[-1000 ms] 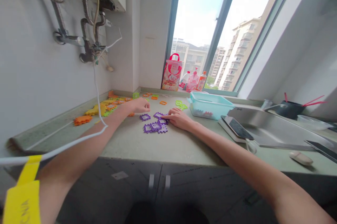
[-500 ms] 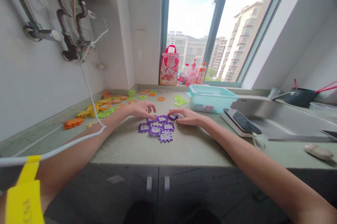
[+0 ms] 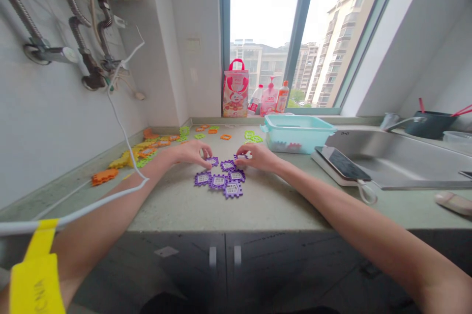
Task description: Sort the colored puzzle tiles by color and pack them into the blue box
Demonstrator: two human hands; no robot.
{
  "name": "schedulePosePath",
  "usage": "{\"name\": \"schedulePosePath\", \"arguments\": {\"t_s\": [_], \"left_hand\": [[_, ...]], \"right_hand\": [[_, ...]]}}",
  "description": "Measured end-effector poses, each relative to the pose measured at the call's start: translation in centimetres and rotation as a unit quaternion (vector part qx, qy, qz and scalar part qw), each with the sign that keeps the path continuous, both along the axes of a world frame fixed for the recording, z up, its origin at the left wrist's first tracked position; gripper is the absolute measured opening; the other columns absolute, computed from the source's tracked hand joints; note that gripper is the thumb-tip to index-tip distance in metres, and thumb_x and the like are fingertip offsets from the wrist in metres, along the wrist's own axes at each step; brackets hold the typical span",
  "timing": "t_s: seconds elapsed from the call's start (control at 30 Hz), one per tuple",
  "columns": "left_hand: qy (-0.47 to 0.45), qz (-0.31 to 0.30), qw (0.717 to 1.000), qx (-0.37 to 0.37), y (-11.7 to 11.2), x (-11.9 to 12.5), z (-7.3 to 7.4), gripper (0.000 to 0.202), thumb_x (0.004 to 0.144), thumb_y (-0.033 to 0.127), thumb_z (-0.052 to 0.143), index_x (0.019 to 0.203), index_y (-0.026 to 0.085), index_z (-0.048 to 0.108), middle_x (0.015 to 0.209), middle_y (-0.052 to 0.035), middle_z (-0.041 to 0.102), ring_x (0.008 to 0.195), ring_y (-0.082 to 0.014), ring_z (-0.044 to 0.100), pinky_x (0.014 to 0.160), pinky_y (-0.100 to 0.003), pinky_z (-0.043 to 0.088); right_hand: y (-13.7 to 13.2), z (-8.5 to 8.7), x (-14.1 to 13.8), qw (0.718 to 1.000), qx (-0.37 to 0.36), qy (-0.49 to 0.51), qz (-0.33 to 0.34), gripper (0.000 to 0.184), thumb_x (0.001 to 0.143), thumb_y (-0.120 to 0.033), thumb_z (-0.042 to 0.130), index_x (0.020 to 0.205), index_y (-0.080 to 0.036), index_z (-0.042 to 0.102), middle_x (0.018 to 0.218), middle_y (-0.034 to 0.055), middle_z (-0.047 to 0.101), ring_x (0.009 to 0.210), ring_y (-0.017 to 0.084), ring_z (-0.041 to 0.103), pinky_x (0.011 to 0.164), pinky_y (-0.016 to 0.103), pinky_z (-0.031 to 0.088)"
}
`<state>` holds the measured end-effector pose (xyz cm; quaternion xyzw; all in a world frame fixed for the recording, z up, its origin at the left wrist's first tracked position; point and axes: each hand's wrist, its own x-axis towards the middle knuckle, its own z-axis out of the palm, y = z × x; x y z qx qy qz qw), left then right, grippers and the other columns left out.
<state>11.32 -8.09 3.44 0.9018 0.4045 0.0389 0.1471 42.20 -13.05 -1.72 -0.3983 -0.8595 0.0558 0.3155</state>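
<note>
Several purple toothed building tiles with white window grilles lie together on the grey-green counter, among them a front tile (image 3: 233, 189) and a left one (image 3: 202, 179). At the back left of this group, my left hand (image 3: 194, 152) has thumb and fingers closed on a purple window tile (image 3: 212, 161). Across from it, my right hand (image 3: 257, 156) pinches another purple window tile (image 3: 241, 157), partly hidden by the fingers. Between the two hands sits a further purple tile (image 3: 227, 165), touched by neither.
Yellow, orange and green tiles (image 3: 132, 154) are piled along the left wall. Green tiles (image 3: 252, 136) lie near a turquoise tub (image 3: 300, 129) holding some pieces. To the right are a phone (image 3: 342, 162) on a white box and a steel sink (image 3: 394, 161). A white cable (image 3: 125, 189) crosses my left arm.
My left hand's tile has come away from the tile beside it, leaving a gap. My right hand's fingers have curled more around its tile. The camera has shifted slightly.
</note>
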Motion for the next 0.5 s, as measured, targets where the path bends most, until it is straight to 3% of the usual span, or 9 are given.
{"name": "schedulePosePath", "arguments": {"t_s": [0.17, 0.27, 0.4, 0.5], "left_hand": [[0.017, 0.021, 0.999, 0.038, 0.3, -0.1, -0.5, 0.048, 0.069, 0.057, 0.081, 0.104, 0.024, 0.078, 0.102, -0.0018, 0.077, 0.086, -0.0192, 0.068, 0.068, -0.025, 0.046], [-0.001, 0.033, 0.998, 0.059, 0.2, 0.1, -0.6, 0.047, 0.071, 0.056, 0.078, 0.103, 0.022, 0.076, 0.100, -0.0028, 0.076, 0.084, -0.0191, 0.067, 0.068, -0.025, 0.045], [-0.069, 0.033, 0.994, 0.073, -0.5, 1.3, -0.5, 0.049, 0.074, 0.057, 0.075, 0.106, 0.020, 0.073, 0.102, -0.0034, 0.076, 0.081, -0.0178, 0.066, 0.068, -0.026, 0.045], [-0.106, 0.004, 0.993, 0.057, -1.2, 2.8, -0.8, 0.052, 0.074, 0.063, 0.075, 0.105, 0.020, 0.074, 0.102, -0.0031, 0.075, 0.080, -0.0176, 0.066, 0.068, -0.026, 0.045]], "right_hand": [[-0.3, 0.5, -3.2, 0.999, -0.015, 0.024, 0.045, 0.025, 0.091, -0.045, 0.080, 0.098, -0.021, 0.078, 0.101, 0.0062, 0.076, 0.091, 0.019, 0.069, 0.083, 0.031, 0.052], [-0.8, 0.8, -3.9, 0.996, -0.032, 0.002, 0.079, 0.027, 0.098, -0.045, 0.070, 0.097, -0.020, 0.079, 0.104, 0.0078, 0.077, 0.093, 0.019, 0.069, 0.084, 0.031, 0.052], [-1.2, 0.9, -2.2, 0.996, -0.045, 0.051, 0.051, 0.039, 0.108, -0.045, 0.049, 0.107, -0.019, 0.079, 0.112, 0.0104, 0.077, 0.103, 0.022, 0.069, 0.090, 0.034, 0.053], [-1.1, 0.7, -0.5, 0.993, -0.082, 0.077, 0.047, 0.038, 0.108, -0.045, 0.049, 0.120, -0.020, 0.075, 0.120, 0.0099, 0.077, 0.108, 0.023, 0.069, 0.096, 0.039, 0.054]]}}
